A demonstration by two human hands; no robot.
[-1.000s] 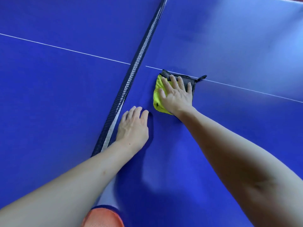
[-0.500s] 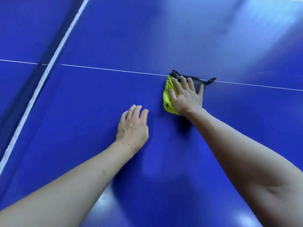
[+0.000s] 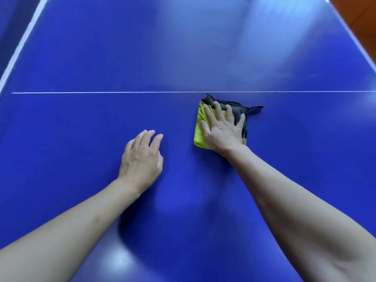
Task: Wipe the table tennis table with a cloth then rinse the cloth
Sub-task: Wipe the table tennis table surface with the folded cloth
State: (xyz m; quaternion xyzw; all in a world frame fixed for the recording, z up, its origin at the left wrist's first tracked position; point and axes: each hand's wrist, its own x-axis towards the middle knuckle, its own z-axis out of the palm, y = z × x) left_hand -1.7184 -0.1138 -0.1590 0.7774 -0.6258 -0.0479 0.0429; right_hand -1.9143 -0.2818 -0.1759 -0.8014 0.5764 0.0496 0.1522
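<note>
Blue table fills the view, its right edge cut off at the upper corner, with wide bare surface beyond a thin white line. Right hand presses flat, fingers spread, on a folded yellow and grey cloth just below that line, hiding its middle. Left hand rests nearby, fingers loosely bent, holding nothing.

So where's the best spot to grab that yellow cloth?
Probably the little black loop sticking out at the far right corner of the cloth. It pokes clear of the right hand pressing flat, so pinch it from the right side.
</note>
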